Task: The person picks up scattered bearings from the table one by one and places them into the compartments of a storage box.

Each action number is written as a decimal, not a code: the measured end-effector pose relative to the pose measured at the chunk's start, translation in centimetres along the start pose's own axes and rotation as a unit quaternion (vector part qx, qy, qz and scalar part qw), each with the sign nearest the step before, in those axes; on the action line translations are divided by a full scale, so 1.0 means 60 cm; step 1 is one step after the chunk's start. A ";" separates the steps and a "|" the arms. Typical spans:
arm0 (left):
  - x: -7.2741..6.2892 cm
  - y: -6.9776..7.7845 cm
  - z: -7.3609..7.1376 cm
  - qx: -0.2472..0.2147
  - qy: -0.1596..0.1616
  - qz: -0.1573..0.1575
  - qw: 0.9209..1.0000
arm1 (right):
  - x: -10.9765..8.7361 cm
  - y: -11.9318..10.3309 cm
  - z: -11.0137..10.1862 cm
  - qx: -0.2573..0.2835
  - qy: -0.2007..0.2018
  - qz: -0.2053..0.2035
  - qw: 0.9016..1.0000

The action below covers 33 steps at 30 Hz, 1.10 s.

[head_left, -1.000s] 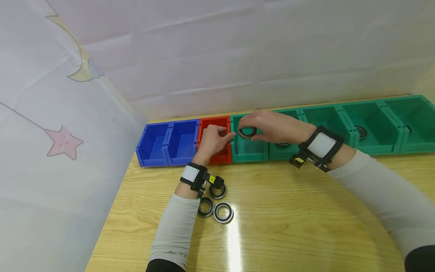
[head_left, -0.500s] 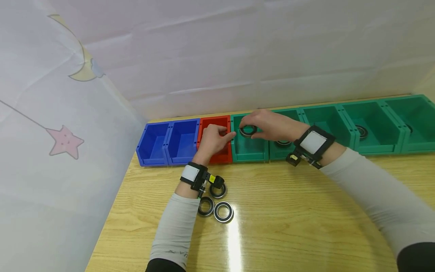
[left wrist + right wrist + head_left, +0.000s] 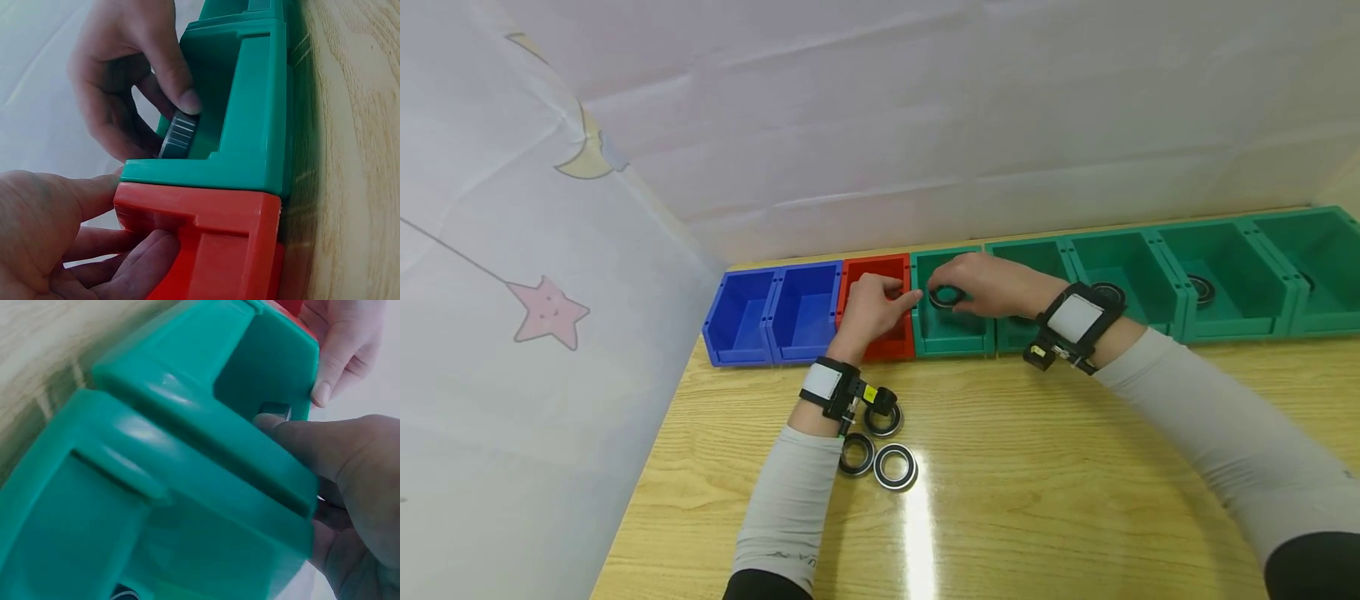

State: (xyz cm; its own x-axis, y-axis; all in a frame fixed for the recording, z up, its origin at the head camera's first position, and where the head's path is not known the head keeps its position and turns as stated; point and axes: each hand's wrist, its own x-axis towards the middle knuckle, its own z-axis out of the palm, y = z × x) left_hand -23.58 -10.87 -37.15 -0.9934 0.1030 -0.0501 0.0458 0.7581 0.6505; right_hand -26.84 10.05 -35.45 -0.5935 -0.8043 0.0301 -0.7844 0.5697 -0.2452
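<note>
My right hand (image 3: 988,283) pinches a ball bearing (image 3: 179,135) between thumb and fingers, holding it inside the leftmost green bin (image 3: 955,345). The bearing is a dark ring with a shiny metal outer edge, tilted in the left wrist view. My left hand (image 3: 871,307) is at the neighbouring red bin (image 3: 231,250). Its fingers reach into the red bin while the thumb lies at the top corner of the adjoining green wall, pinching the side walls between them. In the right wrist view the right thumb covers part of the bearing (image 3: 281,410).
Three bearings (image 3: 912,467) lie on the wooden table (image 3: 1037,467) beside my left wrist. Two blue bins (image 3: 805,354) stand left of the red one. Several green bins (image 3: 1232,327) continue rightward, some with a bearing (image 3: 1202,300) inside. A white sheet hangs behind the row.
The right hand has sunk slightly with the bearing, deeper into the leftmost green bin, and its wrist has shifted left. The left hand keeps its place at the red bin.
</note>
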 end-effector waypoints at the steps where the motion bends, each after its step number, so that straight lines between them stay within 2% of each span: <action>1: 0.000 0.000 0.000 -0.001 0.000 0.001 1.000 | 0.000 0.000 0.001 -0.004 -0.005 0.004 1.000; 8: -0.001 0.001 0.001 0.003 0.001 0.005 1.000 | 0.003 -0.001 0.013 -0.021 -0.018 0.000 1.000; 14: -0.002 0.000 0.002 0.007 0.001 0.009 1.000 | 0.005 -0.004 0.020 -0.026 -0.030 0.012 0.999; 33: -0.002 -0.001 -0.001 0.001 -0.004 -0.003 1.000 | 0.020 -0.020 0.033 -0.060 -0.069 0.029 0.995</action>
State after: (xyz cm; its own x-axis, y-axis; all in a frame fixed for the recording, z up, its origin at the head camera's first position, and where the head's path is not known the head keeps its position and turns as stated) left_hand -23.44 -10.97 -37.13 -0.9929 0.1033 -0.0592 0.0404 0.7603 0.6483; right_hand -26.28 8.07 -37.03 -0.6150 -0.7798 -0.1170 -0.7700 0.6259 -0.1240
